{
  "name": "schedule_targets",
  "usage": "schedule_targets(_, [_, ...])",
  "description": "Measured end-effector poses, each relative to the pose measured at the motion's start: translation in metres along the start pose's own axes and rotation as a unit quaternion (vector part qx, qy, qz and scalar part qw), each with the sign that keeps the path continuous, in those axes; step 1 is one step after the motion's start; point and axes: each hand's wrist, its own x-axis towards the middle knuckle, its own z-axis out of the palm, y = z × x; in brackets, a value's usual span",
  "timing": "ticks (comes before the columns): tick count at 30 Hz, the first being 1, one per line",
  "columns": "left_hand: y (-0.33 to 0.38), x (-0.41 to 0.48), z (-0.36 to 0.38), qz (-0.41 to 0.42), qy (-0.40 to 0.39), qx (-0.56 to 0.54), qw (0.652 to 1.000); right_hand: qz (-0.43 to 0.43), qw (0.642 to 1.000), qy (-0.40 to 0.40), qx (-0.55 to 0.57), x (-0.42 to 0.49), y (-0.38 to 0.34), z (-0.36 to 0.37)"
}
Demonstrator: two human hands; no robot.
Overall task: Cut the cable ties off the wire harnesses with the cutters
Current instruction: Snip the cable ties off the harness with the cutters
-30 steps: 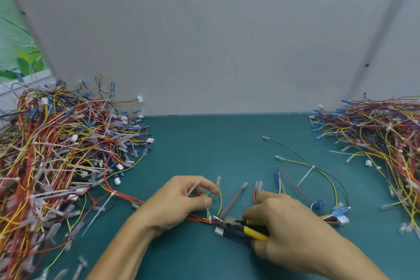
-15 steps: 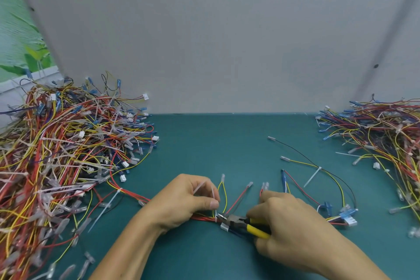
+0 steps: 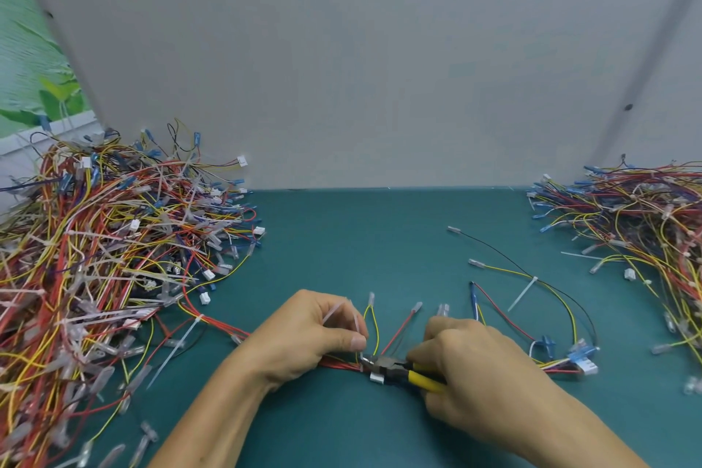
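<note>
A wire harness (image 3: pixel 399 331) of red, yellow and black wires lies on the green mat near the front. My left hand (image 3: pixel 307 338) grips its red wires and pinches a white cable tie (image 3: pixel 343 312) between thumb and fingers. My right hand (image 3: pixel 467 365) holds the yellow-handled cutters (image 3: pixel 402 370). The cutter jaws point left and sit at the bundle, right beside my left thumb. A small white connector (image 3: pixel 376 377) lies just under the jaws.
A big heap of tied harnesses (image 3: pixel 98 262) fills the left side. Another heap of harnesses (image 3: pixel 638 224) lies at the right. A cut white tie (image 3: pixel 523 293) and blue connectors (image 3: pixel 581 359) rest on the mat (image 3: pixel 342 239). A grey wall stands behind.
Both hands have stayed almost in place at the bundle. The cutter jaws stay at the wires by my left thumb; the view has shifted slightly.
</note>
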Motion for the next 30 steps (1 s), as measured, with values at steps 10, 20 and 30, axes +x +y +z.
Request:
schedule_targets(10, [0.003,0.000,0.002,-0.001,0.012,0.027,1.000,-0.040,0.999,0.017,-0.016,0.002,0.004,0.004])
schedule_targets(20, [0.004,-0.001,0.005,-0.009,0.023,0.035,0.999,-0.064,0.997,-0.009,-0.037,0.000,0.008,0.002])
schedule_targets(30, [0.023,-0.005,0.001,-0.038,0.140,-0.198,0.969,-0.007,0.996,-0.017,-0.090,-0.006,0.038,-0.011])
